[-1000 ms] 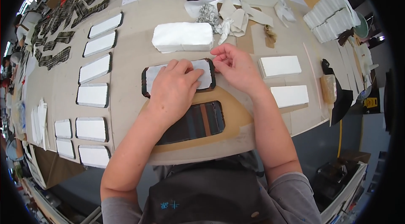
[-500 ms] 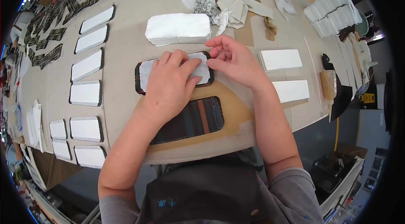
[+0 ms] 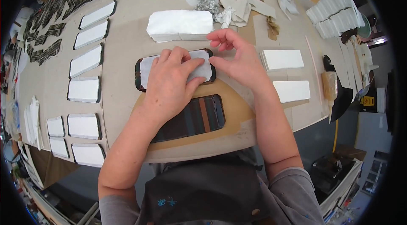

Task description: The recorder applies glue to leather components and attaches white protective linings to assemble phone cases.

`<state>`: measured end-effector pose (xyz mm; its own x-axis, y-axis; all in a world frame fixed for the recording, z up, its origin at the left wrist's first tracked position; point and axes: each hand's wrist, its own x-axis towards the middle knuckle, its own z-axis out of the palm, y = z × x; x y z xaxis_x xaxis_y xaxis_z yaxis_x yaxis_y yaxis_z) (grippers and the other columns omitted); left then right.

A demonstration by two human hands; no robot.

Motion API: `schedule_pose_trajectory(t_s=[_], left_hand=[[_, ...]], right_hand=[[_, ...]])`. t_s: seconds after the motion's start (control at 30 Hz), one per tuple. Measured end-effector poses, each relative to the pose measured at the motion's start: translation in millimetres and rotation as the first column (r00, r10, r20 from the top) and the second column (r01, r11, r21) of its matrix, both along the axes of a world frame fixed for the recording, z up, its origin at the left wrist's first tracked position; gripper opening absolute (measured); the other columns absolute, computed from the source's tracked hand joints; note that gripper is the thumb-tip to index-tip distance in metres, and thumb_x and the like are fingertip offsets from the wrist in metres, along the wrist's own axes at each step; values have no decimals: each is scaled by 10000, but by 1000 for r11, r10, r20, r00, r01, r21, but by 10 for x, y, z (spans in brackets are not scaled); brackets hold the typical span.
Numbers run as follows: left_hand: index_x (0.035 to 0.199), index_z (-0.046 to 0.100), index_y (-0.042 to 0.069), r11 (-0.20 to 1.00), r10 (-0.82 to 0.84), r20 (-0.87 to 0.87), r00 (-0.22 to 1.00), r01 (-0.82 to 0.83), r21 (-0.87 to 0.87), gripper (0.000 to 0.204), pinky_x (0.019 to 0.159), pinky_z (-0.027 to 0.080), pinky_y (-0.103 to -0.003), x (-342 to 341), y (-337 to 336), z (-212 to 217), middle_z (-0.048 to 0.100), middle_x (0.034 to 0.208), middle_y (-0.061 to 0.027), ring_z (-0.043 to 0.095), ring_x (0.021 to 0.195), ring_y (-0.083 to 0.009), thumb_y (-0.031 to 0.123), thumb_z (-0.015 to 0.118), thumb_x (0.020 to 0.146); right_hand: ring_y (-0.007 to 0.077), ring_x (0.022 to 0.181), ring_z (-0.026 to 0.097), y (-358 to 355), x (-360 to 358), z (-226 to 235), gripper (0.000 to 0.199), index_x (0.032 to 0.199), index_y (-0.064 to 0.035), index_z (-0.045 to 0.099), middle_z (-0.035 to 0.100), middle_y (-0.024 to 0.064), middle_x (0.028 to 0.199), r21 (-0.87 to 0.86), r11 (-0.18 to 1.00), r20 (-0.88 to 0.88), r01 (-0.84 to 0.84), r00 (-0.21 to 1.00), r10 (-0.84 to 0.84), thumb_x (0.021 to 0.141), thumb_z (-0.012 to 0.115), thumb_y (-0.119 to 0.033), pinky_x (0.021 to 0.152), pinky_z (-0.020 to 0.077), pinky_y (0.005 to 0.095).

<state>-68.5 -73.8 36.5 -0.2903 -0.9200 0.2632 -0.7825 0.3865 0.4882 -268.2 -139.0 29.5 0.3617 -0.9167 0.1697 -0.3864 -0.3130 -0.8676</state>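
Note:
A rectangular panel [image 3: 145, 71] with a white face and a dark striped fabric rim lies flat at the middle of the table. My left hand [image 3: 167, 76] rests on its white face, fingers bent and spread, pressing with the fingertips. At the panel's right end is my right hand [image 3: 235, 57]; its thumb tip is at the dark corner and its curled fingers stand apart from the thumb, with nothing visible between them. Nearer to me, a dark fabric piece [image 3: 193, 117] with blue and brown stripes lies on a tan sheet [image 3: 237, 117], partly covered by my left forearm.
Behind the panel stands a stack of white rectangular sheets [image 3: 180, 25]. Several finished-looking white panels with dark rims [image 3: 84, 89] line the left side. Two white stacks [image 3: 283, 59] sit on the right. Crumpled scraps [image 3: 237, 8] and plaid strips [image 3: 46, 17] lie farther off.
My right hand has lifted slightly, its index finger moving up and away from the panel's end. My left hand keeps its place on the panel. The whole view has shifted a little.

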Motion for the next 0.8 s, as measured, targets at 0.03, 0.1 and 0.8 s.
schedule_pose_trajectory(t_s=[0.03, 0.1, 0.8], left_hand=[[1146, 718, 74, 1000, -13, -5, 1000, 13, -14, 338, 908, 473, -420, 1, 5, 9, 595, 1093, -100, 567, 1027, -311, 130, 776, 818], [1147, 715, 61, 999, -23, -10, 1000, 22, -28, 325, 910, 474, -419, 23, 9, 9, 604, 1093, -106, 572, 1024, -313, 123, 762, 832], [924, 738, 43, 997, 67, -173, 983, -61, 39, 91, 799, 511, -393, 83, -60, -34, 661, 943, -91, 628, 930, -294, 47, 728, 833]], right_hand=[[111, 848, 600, 13, 22, -11, 451, 1197, -67, 657, 637, 14, 1027, 0, 1000, -1, -4, 1000, 4, 762, 749, 10, 836, 505, 275], [154, 892, 624, 53, 84, -34, 305, 1047, -56, 712, 688, 25, 871, -144, 989, 33, -31, 999, 36, 746, 705, -6, 762, 528, 315], [37, 770, 584, -18, 21, -22, 245, 1109, -27, 638, 640, -19, 887, 304, 953, 226, -12, 972, -60, 871, 687, 2, 711, 489, 199]])
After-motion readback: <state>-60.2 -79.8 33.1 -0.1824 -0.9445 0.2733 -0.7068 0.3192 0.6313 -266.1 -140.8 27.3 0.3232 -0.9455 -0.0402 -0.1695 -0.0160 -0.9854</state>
